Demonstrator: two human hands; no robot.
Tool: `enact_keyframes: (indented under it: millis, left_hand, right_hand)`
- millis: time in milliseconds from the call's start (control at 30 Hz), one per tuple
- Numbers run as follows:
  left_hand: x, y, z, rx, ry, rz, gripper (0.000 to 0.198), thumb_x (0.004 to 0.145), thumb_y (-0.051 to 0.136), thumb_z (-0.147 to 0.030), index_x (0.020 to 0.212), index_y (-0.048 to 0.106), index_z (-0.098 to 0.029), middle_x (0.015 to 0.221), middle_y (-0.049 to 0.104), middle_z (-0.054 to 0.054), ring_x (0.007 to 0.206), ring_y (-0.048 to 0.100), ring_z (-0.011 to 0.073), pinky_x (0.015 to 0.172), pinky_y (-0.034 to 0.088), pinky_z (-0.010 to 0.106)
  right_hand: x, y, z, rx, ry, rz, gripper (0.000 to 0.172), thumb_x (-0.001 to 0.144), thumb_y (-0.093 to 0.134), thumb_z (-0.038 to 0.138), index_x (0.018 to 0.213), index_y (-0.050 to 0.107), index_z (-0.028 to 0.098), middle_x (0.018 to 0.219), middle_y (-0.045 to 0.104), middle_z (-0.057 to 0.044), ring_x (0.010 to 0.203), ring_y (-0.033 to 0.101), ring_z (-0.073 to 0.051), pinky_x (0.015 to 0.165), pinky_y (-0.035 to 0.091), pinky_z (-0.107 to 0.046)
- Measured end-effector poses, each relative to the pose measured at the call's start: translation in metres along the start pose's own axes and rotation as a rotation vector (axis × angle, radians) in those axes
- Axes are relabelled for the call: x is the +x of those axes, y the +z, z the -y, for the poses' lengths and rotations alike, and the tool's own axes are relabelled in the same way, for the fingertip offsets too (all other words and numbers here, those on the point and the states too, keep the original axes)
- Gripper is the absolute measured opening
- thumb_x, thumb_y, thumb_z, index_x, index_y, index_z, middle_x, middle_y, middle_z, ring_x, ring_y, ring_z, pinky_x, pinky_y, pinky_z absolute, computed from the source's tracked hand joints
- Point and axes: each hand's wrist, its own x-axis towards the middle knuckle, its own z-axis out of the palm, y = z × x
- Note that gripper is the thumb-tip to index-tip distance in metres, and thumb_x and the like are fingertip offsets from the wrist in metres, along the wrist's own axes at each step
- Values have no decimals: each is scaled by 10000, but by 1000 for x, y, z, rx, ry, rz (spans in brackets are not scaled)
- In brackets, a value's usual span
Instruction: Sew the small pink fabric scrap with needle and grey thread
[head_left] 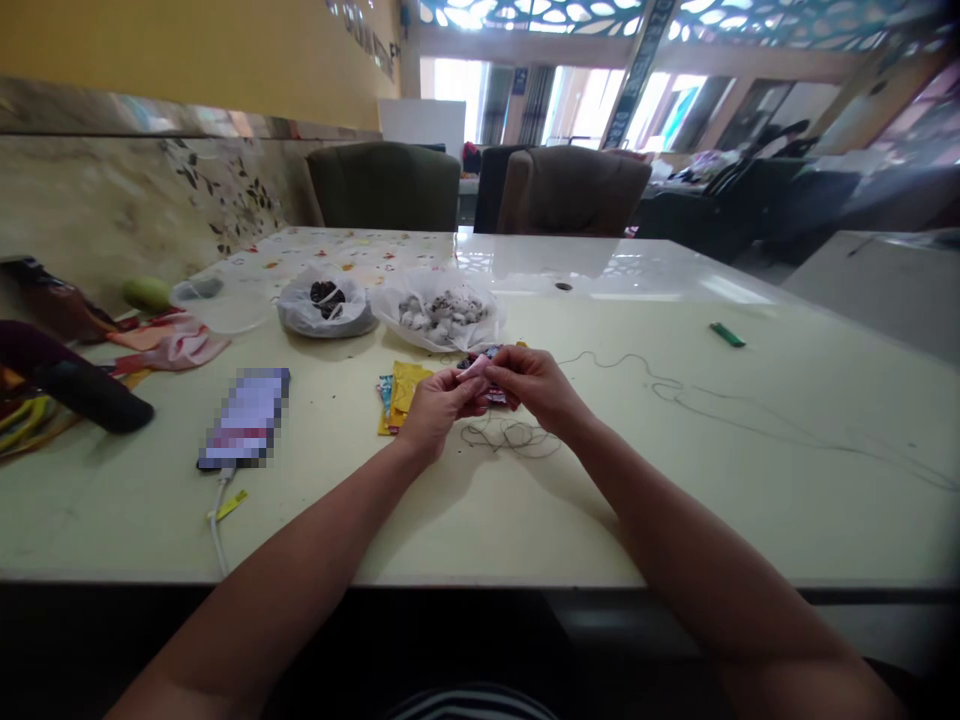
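My left hand (437,408) and my right hand (534,385) meet above the pale table (675,470), both pinched on a small pink piece of fabric (477,367). Under them lie yellow and patterned fabric scraps (403,392) and a loose tangle of thread (510,437) that trails off to the right. Two open plastic bags sit just beyond: one with dark bits (325,303), one with pale stuffing pieces (441,312).
A phone (246,417) on a white cable lies at the left. Farther left are a dark handle-like object (90,398), pink cloth (184,346), a clear lid (221,300) and a green ball (146,292). A green lighter (727,335) lies at the right. Chairs (574,190) stand behind.
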Motion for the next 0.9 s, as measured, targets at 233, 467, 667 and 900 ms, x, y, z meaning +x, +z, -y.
enact_keyframes:
  millis: [233, 467, 667, 900]
  left_hand:
    - [-3, 5, -5, -69, -49, -7, 322, 754, 875, -339, 888, 697, -107, 760, 690, 28, 675, 654, 108, 616, 553, 212]
    - [0, 2, -7, -121, -36, -45, 262, 829, 817, -321, 946, 670, -138, 830, 708, 29, 687, 674, 113, 616, 572, 219]
    - [2, -2, -8, -94, 21, -70, 310, 796, 840, -338, 970, 679, -138, 973, 734, 56, 764, 691, 129, 658, 585, 240]
    - [5, -6, -8, -61, 12, -102, 315, 790, 847, -355, 952, 687, -137, 913, 695, 31, 690, 628, 88, 602, 559, 205]
  right_hand:
    - [0, 2, 1, -21, -7, -8, 370, 807, 754, 499, 733, 616, 164, 554, 527, 38, 465, 446, -79, 437, 339, -230]
    - [0, -1, 6, 33, 58, -74, 372, 795, 762, 514, 895, 644, 175, 699, 603, 21, 537, 527, -86, 452, 395, -211]
    - [-1, 2, 3, 90, 288, 160, 453, 706, 847, 466, 979, 643, 166, 613, 602, 27, 455, 464, -70, 379, 238, -180]
    - [-3, -4, 21, 139, 234, -22, 321, 706, 806, 421, 729, 621, 159, 460, 348, 101, 405, 251, -28, 400, 129, -203]
